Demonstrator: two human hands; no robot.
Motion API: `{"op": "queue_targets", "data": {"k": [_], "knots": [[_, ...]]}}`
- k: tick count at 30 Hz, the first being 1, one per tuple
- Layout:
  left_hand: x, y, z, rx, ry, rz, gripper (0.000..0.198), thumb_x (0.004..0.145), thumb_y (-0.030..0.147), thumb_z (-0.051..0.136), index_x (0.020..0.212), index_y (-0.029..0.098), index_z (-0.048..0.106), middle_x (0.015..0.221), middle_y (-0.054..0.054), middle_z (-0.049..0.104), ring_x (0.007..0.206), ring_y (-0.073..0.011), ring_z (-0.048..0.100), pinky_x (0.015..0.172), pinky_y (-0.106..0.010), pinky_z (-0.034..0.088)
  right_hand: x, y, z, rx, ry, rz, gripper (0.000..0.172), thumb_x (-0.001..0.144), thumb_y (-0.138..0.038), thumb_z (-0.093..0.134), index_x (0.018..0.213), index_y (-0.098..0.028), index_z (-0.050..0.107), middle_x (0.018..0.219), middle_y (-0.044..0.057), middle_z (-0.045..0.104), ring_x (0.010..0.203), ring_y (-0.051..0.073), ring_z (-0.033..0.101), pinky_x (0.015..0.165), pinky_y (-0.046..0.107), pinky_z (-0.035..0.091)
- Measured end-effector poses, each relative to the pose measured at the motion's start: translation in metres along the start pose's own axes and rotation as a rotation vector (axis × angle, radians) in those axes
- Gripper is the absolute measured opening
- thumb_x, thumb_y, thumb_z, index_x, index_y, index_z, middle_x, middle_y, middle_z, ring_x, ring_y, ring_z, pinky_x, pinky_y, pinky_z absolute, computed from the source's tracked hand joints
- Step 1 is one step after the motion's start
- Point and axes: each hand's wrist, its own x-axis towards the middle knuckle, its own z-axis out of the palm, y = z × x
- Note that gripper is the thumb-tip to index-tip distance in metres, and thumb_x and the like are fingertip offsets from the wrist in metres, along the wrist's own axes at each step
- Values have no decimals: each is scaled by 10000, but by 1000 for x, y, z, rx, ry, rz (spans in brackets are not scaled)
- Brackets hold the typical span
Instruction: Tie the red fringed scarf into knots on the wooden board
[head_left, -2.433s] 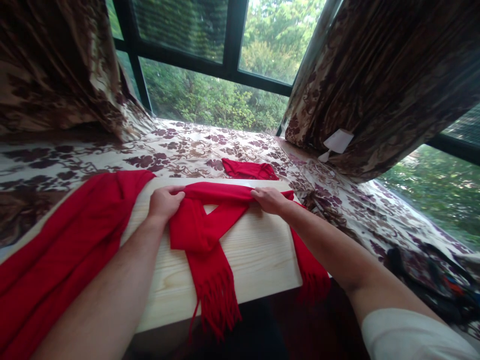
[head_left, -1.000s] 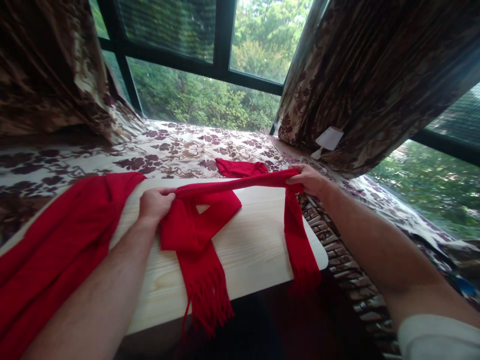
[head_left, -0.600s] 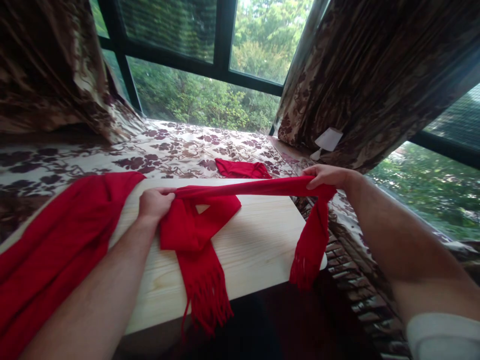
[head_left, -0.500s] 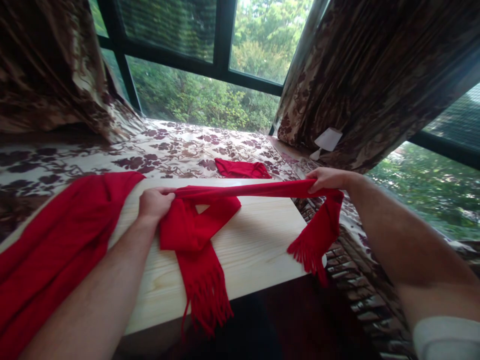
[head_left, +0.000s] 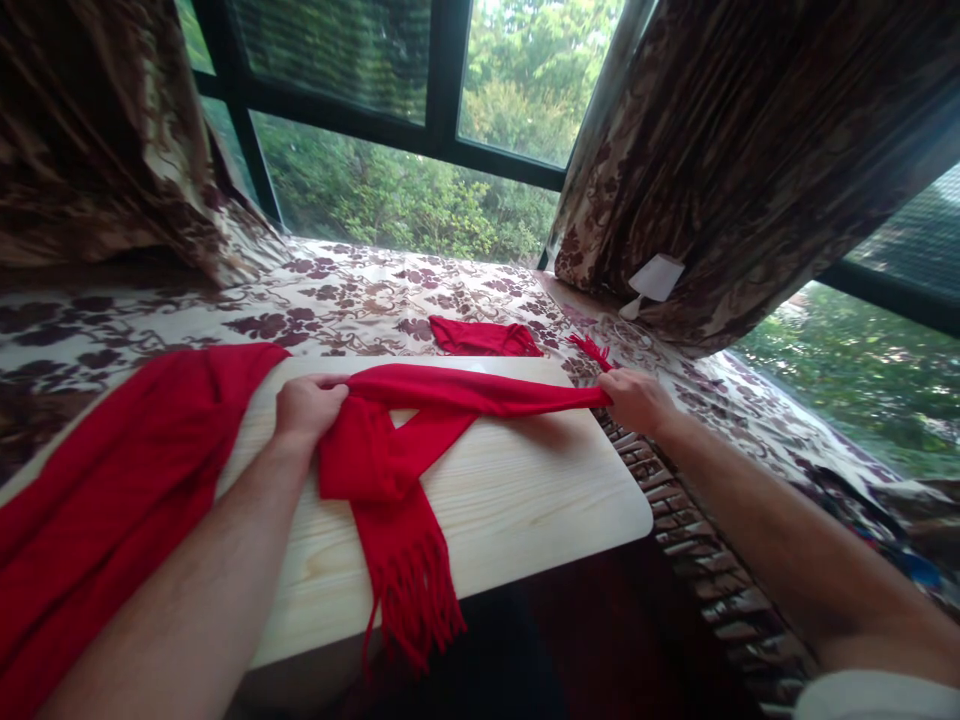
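A red fringed scarf (head_left: 420, 420) lies crossed on a pale wooden board (head_left: 517, 500). My left hand (head_left: 306, 408) is closed on the scarf where its two parts cross, pressing it to the board. My right hand (head_left: 636, 398) is closed on the scarf's other end at the board's right edge, holding that part stretched level, with a bit of fringe sticking out behind the hand. One fringed end hangs over the board's near edge.
A wide red cloth (head_left: 112, 480) drapes over the board's left side. A small folded red piece (head_left: 480, 338) lies behind the board on floral fabric (head_left: 360, 295). Patterned curtains (head_left: 750, 150) hang left and right of a window (head_left: 420, 120). A wicker edge (head_left: 690, 540) sits right of the board.
My right hand slid outward along the scarf to its right end and came down to the board's edge. The end that hung down is now gathered in that hand. My left hand stayed put.
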Motion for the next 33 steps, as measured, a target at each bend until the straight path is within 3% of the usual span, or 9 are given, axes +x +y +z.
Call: {"op": "queue_targets", "data": {"k": [3,7,12,16,18,21,23,27,33], "knots": [[1,-2,1,-1,2,10,392,710,332,645,1042,198,807,937,-71,789,883,-267,726,878,-321,547,-16,-6,13,60,-139,5,142,910,-221,495,947,-180,626,937,92,678,790,214,618,626,312,316],[-1,0,1,14,16,27,374,716,323,637,1029,211,807,921,-59,788,911,-259,718,887,-310,538,-24,-17,20,95,-200,-13,112,902,-239,532,939,-184,621,952,94,682,828,221,646,632,305,333],[-3,1,0,11,43,33,367,724,337,633,1021,204,803,937,-60,786,921,-257,710,888,-306,534,-14,-29,18,149,-39,433,170,936,-288,477,959,-203,622,953,100,703,760,228,647,591,311,316],[-7,1,-3,-7,57,23,344,748,345,617,1000,194,796,956,-64,782,960,-262,704,931,-325,529,-7,-32,15,204,3,515,170,914,-313,504,955,-213,635,900,98,718,761,245,650,602,311,327],[-13,7,-6,-16,101,103,333,776,324,589,1004,183,786,1060,-75,770,1045,-265,688,1008,-342,503,-8,-32,13,227,-5,515,189,918,-323,500,986,-211,636,878,103,722,748,250,653,610,311,332],[-31,28,-7,-33,148,430,358,803,278,570,1092,181,757,1304,-76,682,1262,-262,586,1153,-350,390,-9,-34,10,272,9,557,227,919,-334,505,1056,-199,624,872,111,727,749,259,659,626,308,350],[-47,48,-3,-32,47,634,417,821,286,574,1200,188,718,1371,-72,640,1326,-259,535,1182,-363,360,-8,-35,8,317,55,563,249,919,-326,501,1091,-188,618,904,122,732,787,265,665,650,305,372],[-77,85,22,115,-320,881,532,895,398,519,1351,147,627,1460,-111,566,1401,-265,455,1217,-402,288,-1,-38,2,479,206,488,258,912,-313,486,1082,-172,620,949,134,734,861,270,665,712,307,422],[-87,102,59,322,-453,825,495,943,443,445,1362,259,634,1465,-67,570,1274,-317,526,1093,-484,387,9,-56,-20,706,376,357,177,874,-293,509,954,-198,635,864,70,716,796,218,639,719,284,455]]}}
